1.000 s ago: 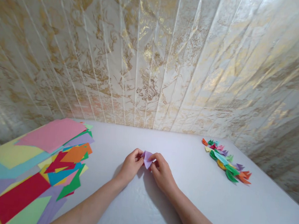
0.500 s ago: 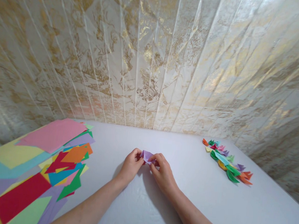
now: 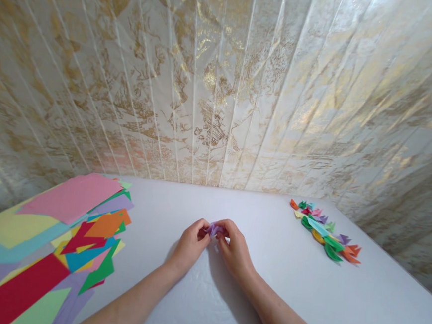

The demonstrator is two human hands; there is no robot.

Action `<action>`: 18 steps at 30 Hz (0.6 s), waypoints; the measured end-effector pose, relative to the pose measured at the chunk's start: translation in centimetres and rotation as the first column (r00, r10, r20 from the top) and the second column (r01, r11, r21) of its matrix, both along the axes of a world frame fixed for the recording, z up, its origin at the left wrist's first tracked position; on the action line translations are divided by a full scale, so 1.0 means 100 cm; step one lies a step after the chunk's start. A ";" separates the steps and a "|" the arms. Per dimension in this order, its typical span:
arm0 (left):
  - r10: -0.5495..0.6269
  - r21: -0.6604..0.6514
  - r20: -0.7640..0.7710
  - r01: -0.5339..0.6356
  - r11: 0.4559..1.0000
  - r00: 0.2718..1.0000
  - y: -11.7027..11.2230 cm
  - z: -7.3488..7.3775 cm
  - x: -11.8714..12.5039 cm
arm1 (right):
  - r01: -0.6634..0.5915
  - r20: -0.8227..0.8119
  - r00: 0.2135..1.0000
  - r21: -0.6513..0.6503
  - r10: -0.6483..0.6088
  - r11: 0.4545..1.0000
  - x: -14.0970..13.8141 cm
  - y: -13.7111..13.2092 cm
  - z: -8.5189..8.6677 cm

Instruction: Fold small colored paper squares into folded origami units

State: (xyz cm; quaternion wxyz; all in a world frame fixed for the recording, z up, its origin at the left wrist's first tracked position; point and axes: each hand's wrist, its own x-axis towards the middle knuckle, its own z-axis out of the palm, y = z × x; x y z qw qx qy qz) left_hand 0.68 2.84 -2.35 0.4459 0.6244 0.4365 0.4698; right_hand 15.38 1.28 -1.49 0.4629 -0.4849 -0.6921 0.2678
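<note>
A small piece of folded purple paper point(image 3: 215, 230) is held just above the white table, between my two hands. My left hand point(image 3: 194, 240) pinches its left side with thumb and fingers. On the opposite side, my right hand point(image 3: 234, 243) is closed on the paper, fingers curled over the top and the thumb below. Much of the paper is hidden behind the fingers, so its exact folded shape cannot be made out.
Loose sheets of coloured paper lie overlapping on the left, among them a pink sheet point(image 3: 74, 196) and a red one point(image 3: 24, 286). Several small folded paper figures point(image 3: 323, 230) form a cluster at the right. Behind the white table point(image 3: 168, 198) hangs a gold-patterned curtain point(image 3: 213, 97).
My fingers have drawn closer together, and the purple paper, more spread before, is now squeezed narrower and shows less. The view has shifted slightly.
</note>
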 end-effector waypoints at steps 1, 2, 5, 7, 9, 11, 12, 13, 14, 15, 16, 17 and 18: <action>-0.001 0.008 -0.015 0.001 1.000 1.000 0.000 0.000 0.000 | 0.008 -0.019 1.000 -0.015 -0.008 1.000 0.000 0.000 0.000; -0.001 0.016 -0.028 0.002 1.000 1.000 -0.001 0.000 0.000 | 0.014 -0.040 0.999 -0.031 -0.015 0.999 -0.001 0.000 -0.001; -0.001 0.033 -0.047 0.002 0.999 0.999 -0.001 0.000 0.001 | 0.027 -0.097 0.995 -0.077 -0.035 0.997 -0.002 0.000 -0.001; -0.007 0.029 -0.040 0.008 1.000 0.999 -0.002 -0.001 0.001 | 0.035 -0.113 0.993 -0.101 -0.046 0.994 -0.002 0.000 -0.001; -0.018 0.018 -0.023 0.018 1.000 1.000 -0.002 -0.001 0.001 | 0.038 -0.098 0.994 -0.121 -0.050 0.992 -0.002 0.000 0.000; -0.019 0.007 -0.002 0.019 1.000 1.000 -0.002 -0.002 0.001 | 0.039 -0.071 0.996 -0.132 -0.049 0.991 -0.003 0.000 0.002; -0.018 0.001 0.008 0.018 1.000 1.000 -0.002 -0.002 0.001 | 0.043 -0.059 0.997 -0.133 -0.051 0.990 -0.003 -0.001 0.003; -0.017 -0.003 0.015 0.017 1.000 1.000 -0.002 -0.002 0.001 | 0.048 -0.048 0.997 -0.129 -0.054 0.990 -0.003 -0.001 0.004; -0.019 -0.004 0.017 0.019 1.000 1.000 -0.002 -0.001 0.001 | 0.058 -0.038 0.997 -0.120 -0.063 0.991 -0.003 -0.001 0.004; -0.023 -0.003 0.014 0.023 1.000 1.000 -0.002 -0.001 0.001 | 0.067 -0.029 0.997 -0.111 -0.071 0.992 -0.003 -0.001 0.004; -0.030 0.001 0.008 0.030 1.000 1.000 -0.002 -0.001 0.001 | 0.074 -0.018 0.997 -0.104 -0.076 0.992 -0.003 -0.001 0.004; -0.035 0.003 -0.002 0.035 0.999 0.999 -0.003 0.000 0.000 | 0.078 -0.009 0.997 -0.103 -0.079 0.992 -0.003 -0.001 0.004; -0.037 0.005 -0.012 0.037 0.999 0.999 -0.003 0.001 0.000 | 0.078 -0.001 0.997 -0.106 -0.079 0.991 -0.003 -0.001 0.004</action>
